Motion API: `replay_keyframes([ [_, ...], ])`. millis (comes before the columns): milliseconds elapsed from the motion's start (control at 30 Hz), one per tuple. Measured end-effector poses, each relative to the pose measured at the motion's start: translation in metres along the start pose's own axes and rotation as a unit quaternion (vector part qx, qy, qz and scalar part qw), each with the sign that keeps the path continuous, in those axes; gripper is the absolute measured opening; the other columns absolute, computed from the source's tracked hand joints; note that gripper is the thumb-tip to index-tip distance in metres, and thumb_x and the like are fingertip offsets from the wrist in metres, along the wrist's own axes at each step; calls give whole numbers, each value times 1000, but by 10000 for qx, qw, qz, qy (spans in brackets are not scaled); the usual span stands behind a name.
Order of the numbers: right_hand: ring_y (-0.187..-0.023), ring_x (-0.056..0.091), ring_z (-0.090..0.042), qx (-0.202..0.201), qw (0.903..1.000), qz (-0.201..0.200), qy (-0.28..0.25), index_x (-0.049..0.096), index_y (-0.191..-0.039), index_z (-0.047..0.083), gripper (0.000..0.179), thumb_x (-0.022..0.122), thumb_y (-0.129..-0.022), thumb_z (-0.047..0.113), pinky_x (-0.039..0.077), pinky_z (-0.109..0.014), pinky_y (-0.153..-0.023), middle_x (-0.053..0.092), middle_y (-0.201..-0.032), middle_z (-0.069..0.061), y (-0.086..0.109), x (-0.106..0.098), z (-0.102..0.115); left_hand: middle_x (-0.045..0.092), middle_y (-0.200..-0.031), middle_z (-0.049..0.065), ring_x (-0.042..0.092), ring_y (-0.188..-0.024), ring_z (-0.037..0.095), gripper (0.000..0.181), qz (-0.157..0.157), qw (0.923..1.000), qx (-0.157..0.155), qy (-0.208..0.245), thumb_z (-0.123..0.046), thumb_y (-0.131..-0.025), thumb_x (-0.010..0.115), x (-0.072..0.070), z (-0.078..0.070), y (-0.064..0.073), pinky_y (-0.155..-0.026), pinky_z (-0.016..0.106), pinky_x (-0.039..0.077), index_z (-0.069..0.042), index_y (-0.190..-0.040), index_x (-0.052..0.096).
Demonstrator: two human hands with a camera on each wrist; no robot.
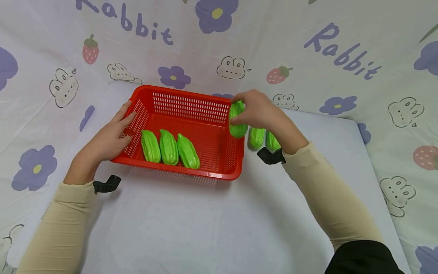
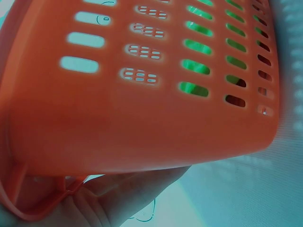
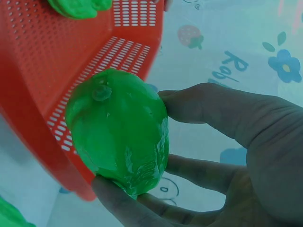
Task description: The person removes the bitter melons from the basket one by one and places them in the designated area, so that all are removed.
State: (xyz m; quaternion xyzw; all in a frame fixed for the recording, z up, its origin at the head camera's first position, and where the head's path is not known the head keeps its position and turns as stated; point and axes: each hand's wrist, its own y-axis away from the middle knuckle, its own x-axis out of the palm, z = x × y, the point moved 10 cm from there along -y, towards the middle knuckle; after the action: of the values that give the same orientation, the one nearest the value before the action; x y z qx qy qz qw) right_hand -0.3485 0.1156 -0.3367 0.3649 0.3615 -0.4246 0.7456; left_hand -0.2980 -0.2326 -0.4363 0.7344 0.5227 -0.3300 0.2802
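My right hand (image 1: pixel 256 110) pinches a glossy green ridged gourd (image 1: pixel 237 127) between thumb and fingers, at the right end of a red plastic basket (image 1: pixel 191 175). In the right wrist view the gourd (image 3: pixel 118 127) hangs beside the basket's slotted wall. At the basket's left end, my left hand (image 1: pixel 106 139) grips the rim; in the left wrist view part of that hand (image 2: pixel 128 194) shows below the rim, the rest hidden. Inside the basket, three similar gourds lie side by side: one at left (image 1: pixel 150 146), one in the middle (image 1: pixel 169 147), one at right (image 1: pixel 188 151).
Two more green gourds lie on the white tabletop (image 1: pixel 191 228) right of the basket, one nearer it (image 1: pixel 256 137) and one partly behind my right wrist (image 1: pixel 272 141). A patterned cloth (image 1: pixel 191 49) with rabbits and flowers hangs behind the table.
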Motion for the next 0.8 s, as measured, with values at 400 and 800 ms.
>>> replay_keyframes([
  [400,-138,50,-41,136,9998,-139,-27,63,-149,2,63,81,-93,23,52,-61,-107,59,-149,-20,9,-11,-16,-9,-182,-2,17,-163,42,74,-14,10000,-3,-36,2,-99,51,0,2,1,-119,68,35,6,-168,25],
  [800,-142,48,-45,379,9991,-188,-28,61,-151,3,64,79,-93,24,50,-65,-108,55,-154,-23,19,-22,-39,-10,-182,-2,17,-163,42,74,0,10000,-15,-20,2,-99,51,1,2,0,-119,68,35,6,-168,25],
])
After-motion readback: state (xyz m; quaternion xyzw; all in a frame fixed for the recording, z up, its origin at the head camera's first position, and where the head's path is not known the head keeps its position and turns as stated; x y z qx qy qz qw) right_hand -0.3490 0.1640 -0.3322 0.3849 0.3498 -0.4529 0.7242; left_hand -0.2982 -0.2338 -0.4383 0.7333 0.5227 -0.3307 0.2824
